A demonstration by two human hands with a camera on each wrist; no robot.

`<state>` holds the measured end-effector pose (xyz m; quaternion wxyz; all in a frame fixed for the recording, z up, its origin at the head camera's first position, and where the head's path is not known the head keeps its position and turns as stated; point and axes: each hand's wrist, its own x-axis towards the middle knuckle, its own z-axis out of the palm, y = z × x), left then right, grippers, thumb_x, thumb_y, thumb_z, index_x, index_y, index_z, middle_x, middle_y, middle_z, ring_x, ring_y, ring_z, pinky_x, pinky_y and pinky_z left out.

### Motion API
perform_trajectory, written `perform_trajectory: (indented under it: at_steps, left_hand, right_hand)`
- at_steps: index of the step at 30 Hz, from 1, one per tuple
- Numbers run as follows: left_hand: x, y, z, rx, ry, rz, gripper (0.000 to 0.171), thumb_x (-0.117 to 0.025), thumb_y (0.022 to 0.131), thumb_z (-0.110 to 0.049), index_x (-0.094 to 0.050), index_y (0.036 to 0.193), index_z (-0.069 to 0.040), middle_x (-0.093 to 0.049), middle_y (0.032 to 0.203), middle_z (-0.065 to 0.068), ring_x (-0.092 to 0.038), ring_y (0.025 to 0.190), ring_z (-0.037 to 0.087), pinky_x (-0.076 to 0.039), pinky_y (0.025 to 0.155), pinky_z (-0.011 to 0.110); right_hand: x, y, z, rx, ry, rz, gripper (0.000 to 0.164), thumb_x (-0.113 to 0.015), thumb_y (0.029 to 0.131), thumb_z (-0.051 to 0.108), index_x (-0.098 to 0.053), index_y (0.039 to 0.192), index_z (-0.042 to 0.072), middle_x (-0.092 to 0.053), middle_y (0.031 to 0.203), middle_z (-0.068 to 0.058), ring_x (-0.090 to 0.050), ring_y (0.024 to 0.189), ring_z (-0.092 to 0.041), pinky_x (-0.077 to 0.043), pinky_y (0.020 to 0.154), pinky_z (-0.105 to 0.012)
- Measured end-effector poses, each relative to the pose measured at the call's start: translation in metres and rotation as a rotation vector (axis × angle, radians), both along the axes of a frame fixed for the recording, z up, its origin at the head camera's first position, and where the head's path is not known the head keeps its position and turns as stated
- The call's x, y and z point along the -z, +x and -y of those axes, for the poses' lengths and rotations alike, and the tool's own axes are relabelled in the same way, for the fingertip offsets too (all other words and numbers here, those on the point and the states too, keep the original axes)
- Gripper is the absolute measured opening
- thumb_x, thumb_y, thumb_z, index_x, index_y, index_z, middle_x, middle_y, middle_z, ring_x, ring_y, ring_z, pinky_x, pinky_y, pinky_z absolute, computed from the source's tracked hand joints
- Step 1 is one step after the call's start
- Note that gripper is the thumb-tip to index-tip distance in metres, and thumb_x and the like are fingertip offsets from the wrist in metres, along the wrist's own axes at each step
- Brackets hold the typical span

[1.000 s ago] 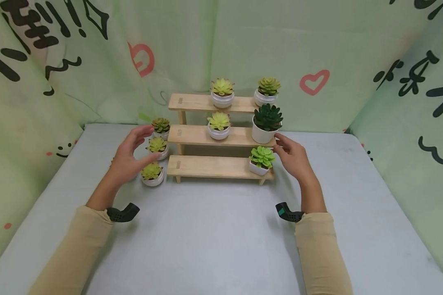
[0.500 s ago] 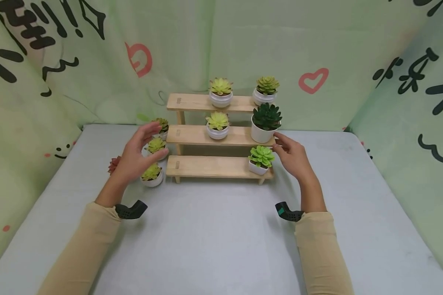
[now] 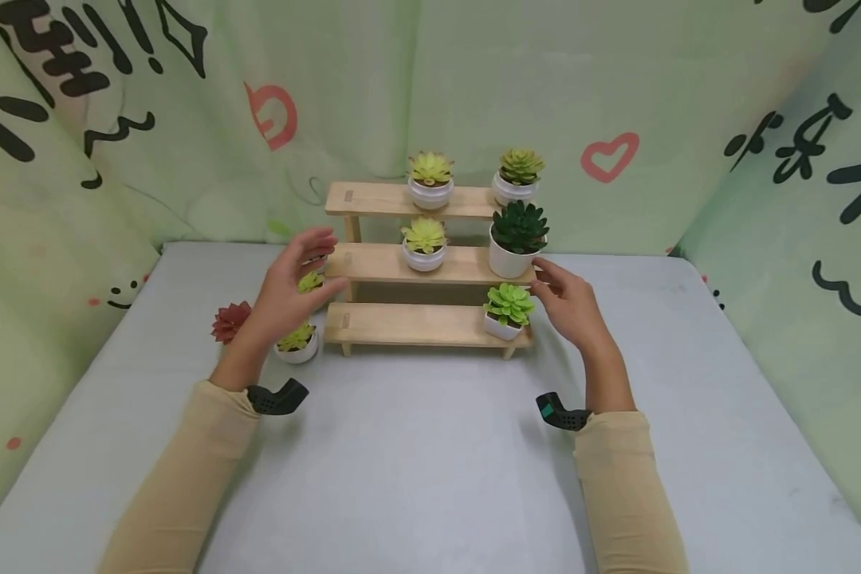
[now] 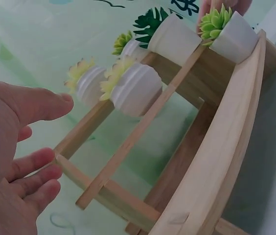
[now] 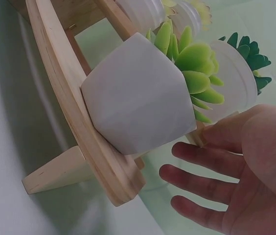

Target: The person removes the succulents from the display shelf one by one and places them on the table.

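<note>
A three-step wooden shelf (image 3: 409, 321) carries several potted succulents. My left hand (image 3: 292, 275) is at the shelf's left end with its fingers apart and nothing between them; it partly covers the small yellow-green succulents (image 3: 297, 339) on the table there. My right hand (image 3: 565, 307) is at the right end of the middle step, fingers loosely bent, fingertips right at the board's end. Beside it are a dark green succulent (image 3: 519, 231) in a white pot on the middle step and a bright green succulent (image 5: 196, 68) in an angular white pot (image 5: 138, 98) on the bottom step.
Behind the left wrist a red succulent (image 3: 231, 322) shows on the table. Yellow-green succulents stand mid-shelf on the middle step (image 3: 424, 243) and the top step (image 3: 431, 179), another at the top right (image 3: 519, 175). A printed green curtain (image 3: 359, 96) surrounds the white table (image 3: 430, 462).
My left hand has moved to the right, toward the shelf's left end, uncovering the red succulent and covering more of the small pots. The right hand has stayed in place.
</note>
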<state>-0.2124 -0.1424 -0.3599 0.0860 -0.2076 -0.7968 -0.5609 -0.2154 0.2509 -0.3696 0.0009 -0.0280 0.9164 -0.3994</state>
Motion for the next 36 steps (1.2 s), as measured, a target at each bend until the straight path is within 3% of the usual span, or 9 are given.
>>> perform_trajectory:
  at_steps: [10, 27, 36]
  left_hand:
    - [0.002, -0.007, -0.019, 0.002, 0.022, 0.025, 0.066, -0.071, 0.088, -0.011, -0.038, 0.145, -0.008, -0.048, 0.142, 0.014, -0.044, 0.134, 0.026, -0.036, 0.114, 0.043]
    - [-0.009, -0.020, -0.053, -0.004, 0.006, 0.091, 0.062, -0.073, 0.086, -0.018, -0.043, 0.141, -0.017, -0.049, 0.142, 0.007, -0.045, 0.133, 0.022, -0.038, 0.114, 0.039]
    - [-0.005, -0.028, -0.068, 0.061, 0.008, 0.119, 0.062, -0.071, 0.087, -0.017, -0.043, 0.142, -0.015, -0.047, 0.143, 0.009, -0.044, 0.134, 0.024, -0.037, 0.114, 0.038]
  right_hand:
    - [0.000, 0.002, -0.002, 0.001, 0.014, 0.014, 0.049, -0.040, 0.104, 0.025, -0.034, 0.151, 0.012, -0.051, 0.141, -0.022, -0.054, 0.125, -0.038, -0.041, 0.106, -0.057]
    - [-0.004, 0.003, 0.001, -0.009, -0.003, -0.004, 0.048, -0.040, 0.104, 0.024, -0.034, 0.151, 0.012, -0.051, 0.141, -0.022, -0.055, 0.124, -0.038, -0.041, 0.106, -0.057]
    - [-0.002, 0.003, 0.003, -0.005, 0.002, 0.013, 0.049, -0.040, 0.105, 0.023, -0.032, 0.151, 0.012, -0.050, 0.141, -0.022, -0.054, 0.126, -0.039, -0.040, 0.107, -0.057]
